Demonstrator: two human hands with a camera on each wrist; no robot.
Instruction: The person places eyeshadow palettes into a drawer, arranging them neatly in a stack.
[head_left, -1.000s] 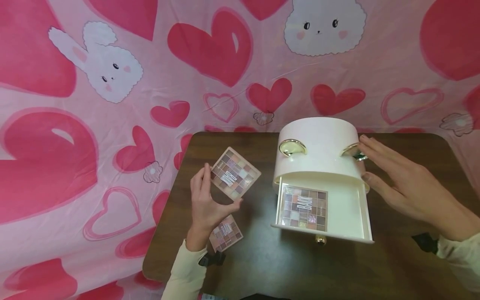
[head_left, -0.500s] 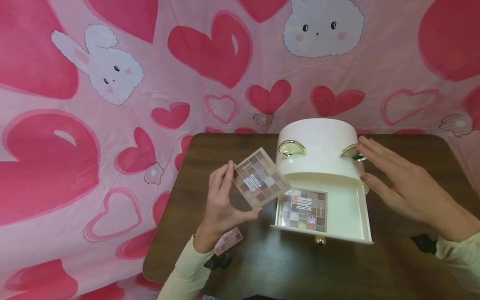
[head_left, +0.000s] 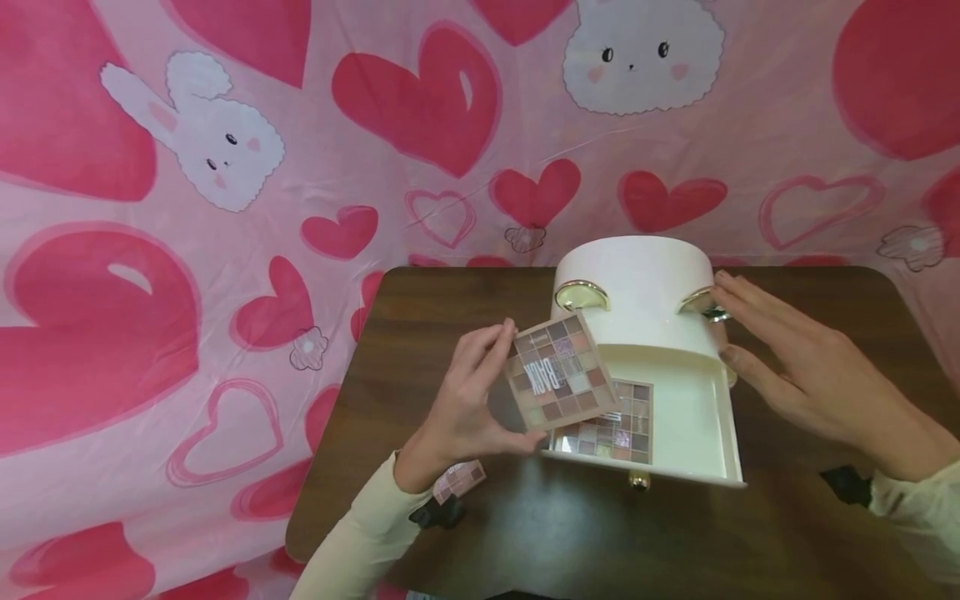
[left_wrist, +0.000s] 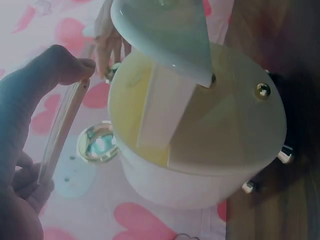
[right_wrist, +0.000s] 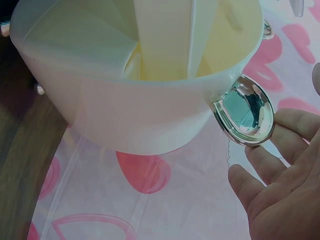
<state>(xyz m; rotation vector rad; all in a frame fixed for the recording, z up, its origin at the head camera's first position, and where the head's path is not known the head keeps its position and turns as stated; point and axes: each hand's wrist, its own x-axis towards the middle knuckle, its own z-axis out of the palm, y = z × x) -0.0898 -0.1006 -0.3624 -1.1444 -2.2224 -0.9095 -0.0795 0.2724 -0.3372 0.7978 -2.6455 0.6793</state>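
Left hand [head_left: 465, 404] around palette [head_left: 557, 372], above open drawer [head_left: 690, 425].

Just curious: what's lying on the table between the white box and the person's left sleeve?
In the head view, a small eyeshadow palette lies on the table there, partly hidden by the left hand's wrist.

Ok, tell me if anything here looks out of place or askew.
Little stands out. One small palette lies alone on the table, partly hidden under the left hand's wrist, apart from the one in the open drawer.
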